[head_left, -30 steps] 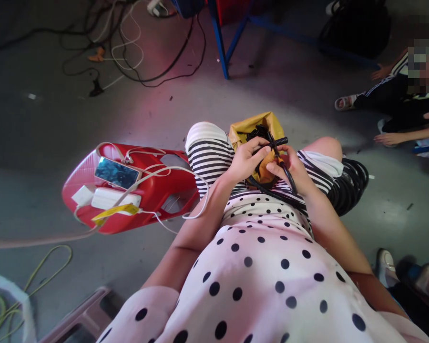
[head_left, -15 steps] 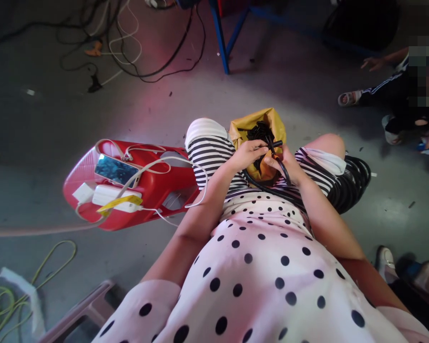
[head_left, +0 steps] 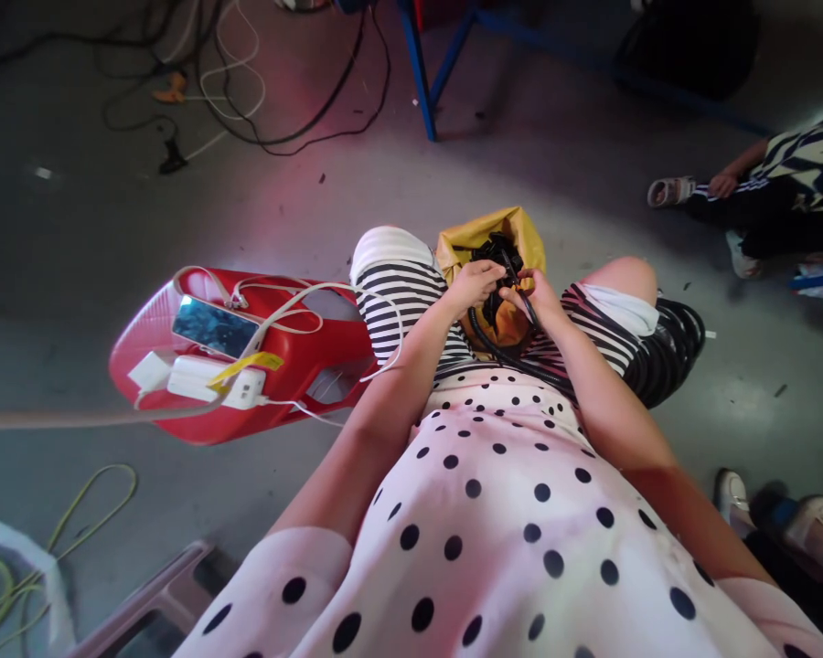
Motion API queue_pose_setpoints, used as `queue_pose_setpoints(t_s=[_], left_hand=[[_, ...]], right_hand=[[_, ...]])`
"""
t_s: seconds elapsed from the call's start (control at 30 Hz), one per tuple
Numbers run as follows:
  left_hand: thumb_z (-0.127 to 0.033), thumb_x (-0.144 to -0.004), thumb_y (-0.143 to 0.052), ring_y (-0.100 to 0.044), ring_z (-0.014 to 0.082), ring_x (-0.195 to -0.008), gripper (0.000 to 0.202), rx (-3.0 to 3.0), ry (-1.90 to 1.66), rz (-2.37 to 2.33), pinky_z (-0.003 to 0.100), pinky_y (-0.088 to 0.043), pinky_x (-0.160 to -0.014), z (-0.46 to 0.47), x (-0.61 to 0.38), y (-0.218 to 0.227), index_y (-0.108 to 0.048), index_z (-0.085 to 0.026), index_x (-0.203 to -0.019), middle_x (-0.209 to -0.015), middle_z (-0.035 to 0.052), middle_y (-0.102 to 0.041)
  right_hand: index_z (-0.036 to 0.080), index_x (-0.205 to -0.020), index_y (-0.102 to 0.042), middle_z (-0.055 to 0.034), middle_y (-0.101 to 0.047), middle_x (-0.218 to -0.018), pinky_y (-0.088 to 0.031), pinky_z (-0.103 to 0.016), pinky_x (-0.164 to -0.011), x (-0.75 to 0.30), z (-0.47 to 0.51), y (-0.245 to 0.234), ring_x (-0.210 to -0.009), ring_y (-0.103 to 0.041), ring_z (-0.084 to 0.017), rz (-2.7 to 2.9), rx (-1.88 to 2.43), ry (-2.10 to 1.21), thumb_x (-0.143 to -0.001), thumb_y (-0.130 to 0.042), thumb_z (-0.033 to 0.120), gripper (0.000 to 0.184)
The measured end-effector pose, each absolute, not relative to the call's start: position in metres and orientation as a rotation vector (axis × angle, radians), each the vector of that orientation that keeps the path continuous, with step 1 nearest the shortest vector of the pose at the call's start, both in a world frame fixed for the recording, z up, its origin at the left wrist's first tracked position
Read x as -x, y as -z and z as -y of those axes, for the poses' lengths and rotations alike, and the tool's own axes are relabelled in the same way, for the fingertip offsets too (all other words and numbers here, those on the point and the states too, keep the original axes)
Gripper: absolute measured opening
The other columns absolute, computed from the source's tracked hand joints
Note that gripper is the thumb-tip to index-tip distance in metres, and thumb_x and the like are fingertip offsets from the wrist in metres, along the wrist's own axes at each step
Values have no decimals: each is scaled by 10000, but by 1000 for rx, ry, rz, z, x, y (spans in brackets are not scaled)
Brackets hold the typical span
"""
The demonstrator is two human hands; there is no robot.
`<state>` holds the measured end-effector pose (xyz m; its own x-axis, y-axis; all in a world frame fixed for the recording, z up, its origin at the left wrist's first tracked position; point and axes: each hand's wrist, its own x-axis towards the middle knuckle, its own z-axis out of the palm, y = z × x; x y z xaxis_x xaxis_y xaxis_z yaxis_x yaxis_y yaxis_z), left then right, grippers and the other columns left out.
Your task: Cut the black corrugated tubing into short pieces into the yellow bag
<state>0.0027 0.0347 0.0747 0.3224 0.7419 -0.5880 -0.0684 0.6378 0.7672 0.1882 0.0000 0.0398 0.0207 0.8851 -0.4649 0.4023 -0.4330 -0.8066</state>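
Between my knees sits a yellow bag (head_left: 525,239) with its mouth spread, full of small black pieces (head_left: 495,247) too tangled to make out singly. Over its opening my right hand (head_left: 539,300) grips a black corrugated tube (head_left: 529,315) near its end. My left hand (head_left: 476,285) is closest to the tube's end, fingers pinched together; what is between them is too small to name. More of the tube runs across my lap beneath both wrists. A coil of the same black tube (head_left: 672,352) lies beside my right knee.
On my left stands a red plastic stool (head_left: 292,352) bearing a phone (head_left: 214,327), a white power bank (head_left: 198,379) and a white cable. Loose cables lie on the floor at upper left, near a blue metal leg (head_left: 420,78). Other people's feet and legs show at right.
The tube end that pointed right between my hands now tilts up toward the bag's far side. My hands have shifted slightly. At right, another person's hand has come down onto their leg.
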Motion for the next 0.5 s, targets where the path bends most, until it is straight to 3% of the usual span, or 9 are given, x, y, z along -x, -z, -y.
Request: queue_pose_setpoints(t_s=[0.2,0.3,0.5], left_hand=[[-290,-1092,-709,-269,20,-363,221,-639,-620,-1122,156,-143,-410,-35,0,-67,-663,-164,-917,-536,-107,-429],[-268,-1086,-709,-260,20,-358,203,-673,-573,-1101,159,-130,-407,-36,2,-68,-689,-157,-918,-526,-105,-419],[-268,-1090,-702,-259,21,-366,221,-647,-603,-1102,159,-125,-408,-38,0,-66,-684,-156,-900,-535,-103,-413]], right_hand=[[258,-1263,-541,61,-651,-804,-508,-410,-853,-190,-4,-38,-774,-616,-209,1412,1874,-1354,-629,-957,785,923],[251,-1322,-530,53,-669,-817,-520,-412,-857,-194,-7,-37,-777,-627,-212,1432,1866,-1395,-636,-982,744,958],[263,-1219,-573,6,-703,-871,-548,-437,-827,-199,-14,-34,-826,-673,-250,1455,1852,-1333,-609,-991,775,899]])
